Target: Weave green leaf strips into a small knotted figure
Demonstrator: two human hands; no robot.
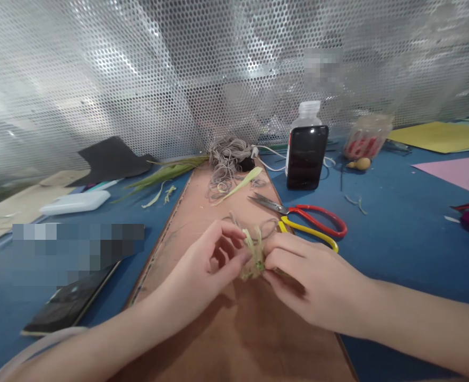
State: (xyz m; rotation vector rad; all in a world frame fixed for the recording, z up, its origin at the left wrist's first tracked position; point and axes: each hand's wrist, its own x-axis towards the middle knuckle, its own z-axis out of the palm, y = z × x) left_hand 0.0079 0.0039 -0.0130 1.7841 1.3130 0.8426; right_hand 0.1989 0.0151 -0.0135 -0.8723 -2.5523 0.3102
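Note:
A small bundle of pale green leaf strips (pixel 252 252) is between my two hands, above a long brown board (pixel 234 339). My left hand (pixel 208 260) has its thumb and fingers curled in at the bundle's left side. From the right, my right hand (pixel 318 276) pinches the same bundle, its fingertips partly hidden. A thin grey cord (pixel 272 227) loops out behind the strips. Scissors (pixel 318 217) with one red and one yellow handle lie just beyond my right hand, blades pointing left. Farther up the board, a loose pale strip (pixel 240 185) rests beside tangled grey cord (pixel 226 154).
A black phone (pixel 306 159) leans upright against a clear bottle (pixel 309 110). Behind it stands a jar with red contents (pixel 364 140), near a small tan gourd (pixel 359 164). Green leaves (pixel 166 172) and a white case (pixel 75 202) lie left. Perforated metal (pixel 179 69) rises behind.

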